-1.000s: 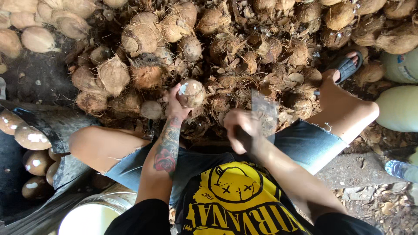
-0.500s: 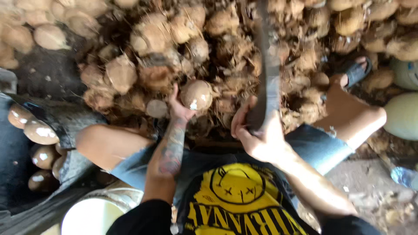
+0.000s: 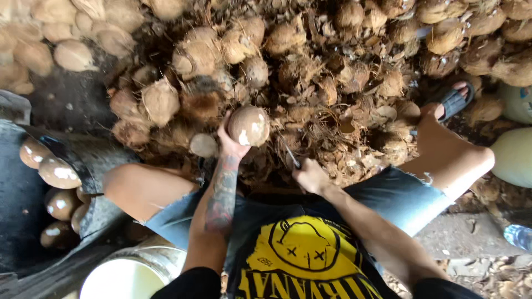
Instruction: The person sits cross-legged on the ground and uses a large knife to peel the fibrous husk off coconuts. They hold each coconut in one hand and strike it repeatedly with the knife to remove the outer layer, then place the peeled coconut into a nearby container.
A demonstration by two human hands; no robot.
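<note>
My left hand [image 3: 231, 145] grips a round brown coconut [image 3: 250, 125] and holds it up in front of my knees; a pale chipped patch shows on its near side. My right hand [image 3: 310, 176] is closed on the handle of a cleaver, whose thin blade [image 3: 289, 153] shows edge-on just below and right of the coconut. I sit with knees spread, facing a large heap of husked coconuts [image 3: 310, 66] and loose fibre.
A dark trough [image 3: 83, 160] at the left holds several shelled coconuts [image 3: 55, 173]. A white bucket [image 3: 130, 277] stands by my left thigh. My right foot wears a sandal [image 3: 451, 102]. Pale green coconuts [image 3: 512, 158] lie at the right edge.
The cleaver was raised high half a second ago and has come down beside the coconut. The left hand keeps the coconut in about the same place.
</note>
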